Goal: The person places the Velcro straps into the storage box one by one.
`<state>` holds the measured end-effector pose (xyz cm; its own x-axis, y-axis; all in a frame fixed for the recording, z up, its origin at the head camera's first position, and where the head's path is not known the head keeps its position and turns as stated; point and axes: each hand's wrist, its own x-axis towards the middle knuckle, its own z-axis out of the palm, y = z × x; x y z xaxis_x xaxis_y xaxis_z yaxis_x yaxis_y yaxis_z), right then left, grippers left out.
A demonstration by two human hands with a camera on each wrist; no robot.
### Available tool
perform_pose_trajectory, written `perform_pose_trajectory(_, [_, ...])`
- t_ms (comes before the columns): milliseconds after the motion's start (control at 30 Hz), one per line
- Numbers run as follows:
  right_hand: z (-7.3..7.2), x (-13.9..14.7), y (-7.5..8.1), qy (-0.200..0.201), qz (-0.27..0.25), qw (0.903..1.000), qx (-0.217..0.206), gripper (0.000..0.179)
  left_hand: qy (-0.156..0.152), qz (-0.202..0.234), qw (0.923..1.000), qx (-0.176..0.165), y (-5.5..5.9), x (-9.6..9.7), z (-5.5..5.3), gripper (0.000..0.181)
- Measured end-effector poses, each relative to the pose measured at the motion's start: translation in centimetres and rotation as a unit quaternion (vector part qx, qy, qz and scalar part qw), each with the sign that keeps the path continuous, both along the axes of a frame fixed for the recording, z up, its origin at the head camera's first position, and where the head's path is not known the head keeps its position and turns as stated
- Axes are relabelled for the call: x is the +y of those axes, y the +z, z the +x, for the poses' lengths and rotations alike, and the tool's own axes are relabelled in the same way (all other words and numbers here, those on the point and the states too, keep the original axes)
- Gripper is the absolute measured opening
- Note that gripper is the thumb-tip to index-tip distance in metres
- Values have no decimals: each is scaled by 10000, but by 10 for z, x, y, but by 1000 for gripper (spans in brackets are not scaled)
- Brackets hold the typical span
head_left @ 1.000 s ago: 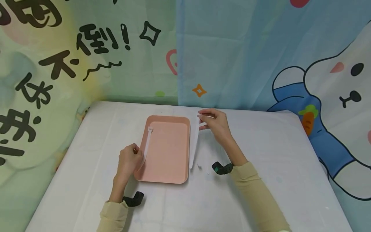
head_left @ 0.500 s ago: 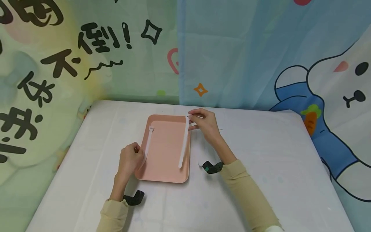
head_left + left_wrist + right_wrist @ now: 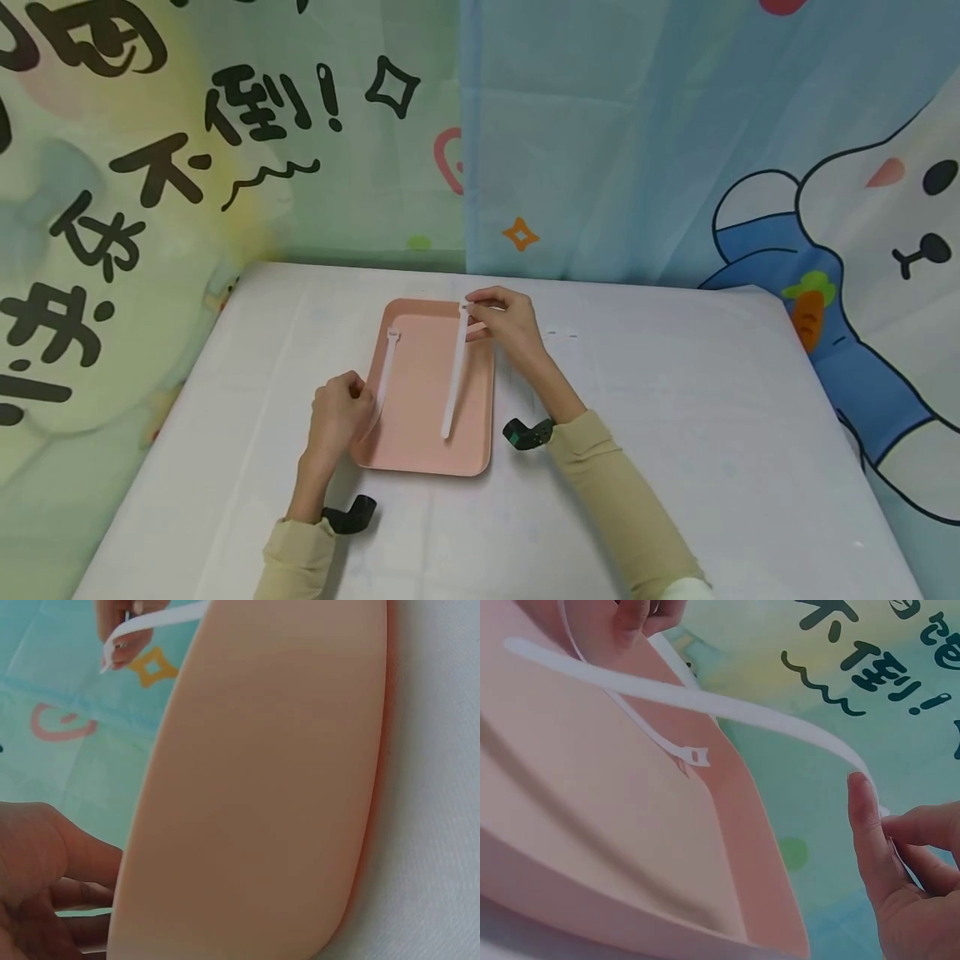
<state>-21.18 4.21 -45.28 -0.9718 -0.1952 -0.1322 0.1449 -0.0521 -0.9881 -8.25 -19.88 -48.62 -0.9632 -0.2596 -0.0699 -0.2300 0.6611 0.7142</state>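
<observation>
Seemingly for steadiness, our left hand (image 3: 339, 412) pinches the pink tray (image 3: 422, 387) at its left edge; above it, our right hand (image 3: 507, 323) pinches a white strap (image 3: 455, 375) by one end, length free

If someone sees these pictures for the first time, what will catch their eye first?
Probably the pink tray on the white table, with the right hand pinching a white strap above it. A second strap runs along the tray's left side, beside the left hand. Then, perhaps, the big cartoon animal at the backdrop's right.
</observation>
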Motion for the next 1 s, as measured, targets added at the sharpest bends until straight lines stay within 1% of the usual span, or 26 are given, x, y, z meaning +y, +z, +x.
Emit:
perform_pose_trajectory(100, [-1, -6, -1, 14, -8, 9999, -111, 22, 20, -20, 10000, 33, -1, 0, 0, 12])
perform_pose_trajectory(267, [-5, -17, -3, 60, -20, 9999, -109, 20, 22, -55, 9999, 135, 1, -1, -3, 12])
perform_pose_trajectory(467, [-8, -29, -8, 240, 73, 9997, -36, 19, 30, -43, 10000, 77, 2, 0, -5, 11])
perform_pose_trajectory(667, [-9, -41, -16, 191, -3, 9998, -68, 19, -33, -57, 10000, 50, 0, 2, -6, 11])
perform_pose_trajectory(733, [-9, -45, -17, 172, 82, 9998, -88, 18, -33, -80, 9999, 62, -1, 2, -6, 12])
perform_pose_trajectory(900, [-10, -56, -23, 314, 189, 9993, -100, 17, 17, -107, 9999, 43, -3, 0, -3, 13])
perform_pose_trajectory(1000, [-13, -61, -26, 342, 120, 9993, -25, 17, 7, -100, 9999, 79, -2, 0, -4, 13])
